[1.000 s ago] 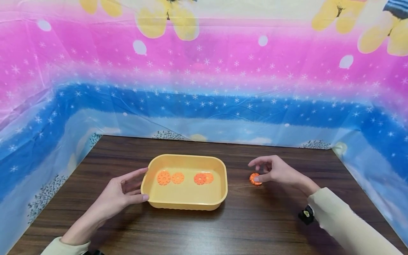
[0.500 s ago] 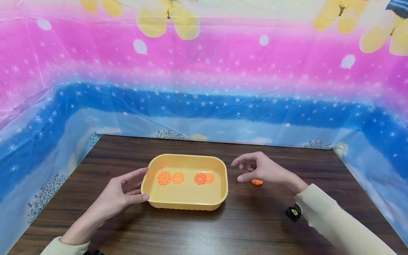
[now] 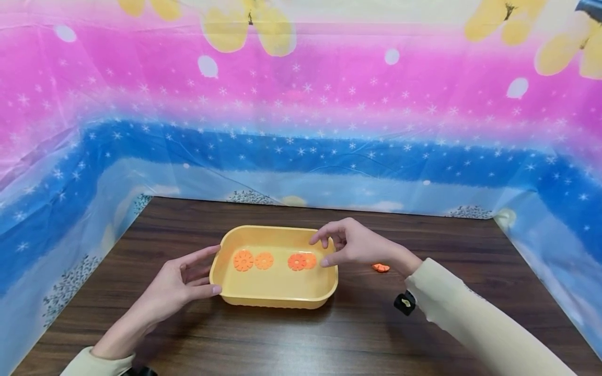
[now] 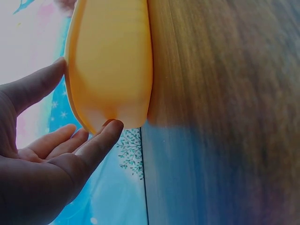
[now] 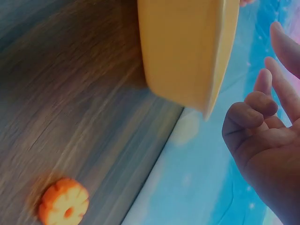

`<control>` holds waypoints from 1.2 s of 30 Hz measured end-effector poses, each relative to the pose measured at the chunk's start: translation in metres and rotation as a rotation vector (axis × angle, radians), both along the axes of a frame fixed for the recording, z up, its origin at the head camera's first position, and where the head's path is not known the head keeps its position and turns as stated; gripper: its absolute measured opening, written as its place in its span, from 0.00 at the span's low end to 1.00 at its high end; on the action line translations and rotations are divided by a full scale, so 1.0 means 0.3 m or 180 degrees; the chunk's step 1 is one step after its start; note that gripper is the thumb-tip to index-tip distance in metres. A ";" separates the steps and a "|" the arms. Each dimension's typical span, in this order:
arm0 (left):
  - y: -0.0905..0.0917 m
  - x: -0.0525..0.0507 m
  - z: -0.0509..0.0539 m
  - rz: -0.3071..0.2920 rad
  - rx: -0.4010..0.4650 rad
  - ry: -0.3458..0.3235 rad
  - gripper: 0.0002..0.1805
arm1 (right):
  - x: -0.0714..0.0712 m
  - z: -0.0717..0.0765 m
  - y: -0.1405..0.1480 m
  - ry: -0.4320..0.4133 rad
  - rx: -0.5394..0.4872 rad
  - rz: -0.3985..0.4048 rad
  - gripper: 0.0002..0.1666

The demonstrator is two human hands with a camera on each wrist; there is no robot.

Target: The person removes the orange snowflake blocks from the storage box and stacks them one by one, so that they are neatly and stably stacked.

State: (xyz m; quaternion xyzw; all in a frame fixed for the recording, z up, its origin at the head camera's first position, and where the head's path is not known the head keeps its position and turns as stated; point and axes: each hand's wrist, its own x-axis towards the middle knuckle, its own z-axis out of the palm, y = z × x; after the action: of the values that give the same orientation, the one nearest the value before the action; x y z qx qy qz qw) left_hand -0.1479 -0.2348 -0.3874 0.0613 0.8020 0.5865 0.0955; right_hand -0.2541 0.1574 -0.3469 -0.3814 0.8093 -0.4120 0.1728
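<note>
A yellow rectangular plastic basin (image 3: 275, 302) stands on the table. Inside lie several flat orange flower-shaped discs: one pair (image 3: 243, 260) side by side at the left, another pair (image 3: 297, 262) overlapping at the right. My left hand (image 3: 175, 284) touches the basin's left end with extended fingers and thumb. Over the right rim hovers my right hand (image 3: 355, 244), index finger and thumb apart, nothing between them; in the right wrist view its other fingers bend loosely. A thick orange flower-shaped piece (image 5: 64, 202), perhaps stacked discs, lies on the table right of the basin, partly behind my right wrist in the head view.
The dark wood-grain table (image 3: 282, 344) bears the basin and the orange piece. A pink and blue patterned cloth (image 3: 301, 115) hangs along its back and sides. A black strap (image 3: 404, 303) sits at the right sleeve.
My right hand has moved left from beside the orange piece on the table to over the basin's right rim, leaving the piece behind. My left hand stays at the basin.
</note>
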 end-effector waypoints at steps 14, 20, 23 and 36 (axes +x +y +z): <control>-0.006 0.000 -0.006 -0.0014 0.0034 0.0062 0.46 | -0.002 -0.023 -0.130 -0.0137 0.0218 -0.0015 0.22; -0.008 0.001 -0.006 -0.0018 0.0030 0.0094 0.46 | -0.017 -0.042 -0.196 -0.0039 0.0297 0.0079 0.22; -0.008 0.001 -0.006 -0.0021 0.0028 0.0096 0.46 | -0.022 -0.055 -0.226 -0.0009 0.0321 0.0149 0.22; -0.006 0.002 0.000 -0.0012 0.0015 0.0072 0.46 | -0.050 -0.131 -0.318 0.0053 0.0406 0.0218 0.27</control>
State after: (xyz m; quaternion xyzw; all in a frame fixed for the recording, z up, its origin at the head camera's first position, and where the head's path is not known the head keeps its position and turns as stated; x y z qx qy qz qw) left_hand -0.1473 -0.2365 -0.3875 0.0697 0.8015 0.5874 0.0874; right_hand -0.2693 0.0619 -0.3862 -0.4005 0.8217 -0.3504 0.2040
